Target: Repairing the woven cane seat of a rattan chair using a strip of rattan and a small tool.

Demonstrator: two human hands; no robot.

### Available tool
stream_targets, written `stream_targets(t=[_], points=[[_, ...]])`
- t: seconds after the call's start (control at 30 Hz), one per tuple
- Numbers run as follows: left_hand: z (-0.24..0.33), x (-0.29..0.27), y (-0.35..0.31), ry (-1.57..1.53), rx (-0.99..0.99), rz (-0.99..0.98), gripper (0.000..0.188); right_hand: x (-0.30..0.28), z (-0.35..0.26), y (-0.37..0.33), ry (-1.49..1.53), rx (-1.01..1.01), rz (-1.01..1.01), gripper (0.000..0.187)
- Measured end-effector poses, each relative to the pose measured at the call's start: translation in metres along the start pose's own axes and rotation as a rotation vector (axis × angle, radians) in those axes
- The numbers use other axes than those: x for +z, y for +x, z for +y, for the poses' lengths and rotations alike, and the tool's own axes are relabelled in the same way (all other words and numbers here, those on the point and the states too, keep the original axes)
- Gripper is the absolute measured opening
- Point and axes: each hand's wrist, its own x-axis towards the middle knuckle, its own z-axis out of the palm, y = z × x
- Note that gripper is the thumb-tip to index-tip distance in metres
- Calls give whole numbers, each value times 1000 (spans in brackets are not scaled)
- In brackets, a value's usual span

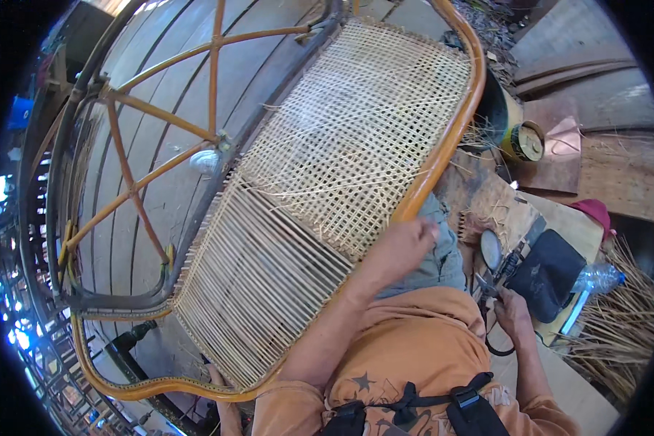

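Woven panel: pale straw, open lattice, part parallel stripes. Frame: amber. Shirt: orange, dark star print. Pouch: black.

We record the cane panel within the frame, the pouch to its right and the bottle farther right.

Orange shirt — dark star print — black buckled straps, faded blue-grey trousers.
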Motion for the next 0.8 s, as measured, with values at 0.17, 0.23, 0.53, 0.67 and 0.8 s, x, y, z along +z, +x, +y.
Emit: stream_targets(t=[0.17,0.23,0.53,0.67,0.8], points=[[-20,-47,49,-90,-106,323,27,-25,-35,2,233,68,-128,31],[-8,-57,57,-87,-147,261,26,-22,-37,5,642,-45,-204,39],[-24,-49,96,-114,-43,80,19,-33,-103,79,348,-221,-317,36],[-29,-46,102,-114,35,114,21,-34,-143,128,62,-178,-182,45],[-17,-47,98,-157,-98,152,16,-40,-163,152,-93,-161,-134,47]])
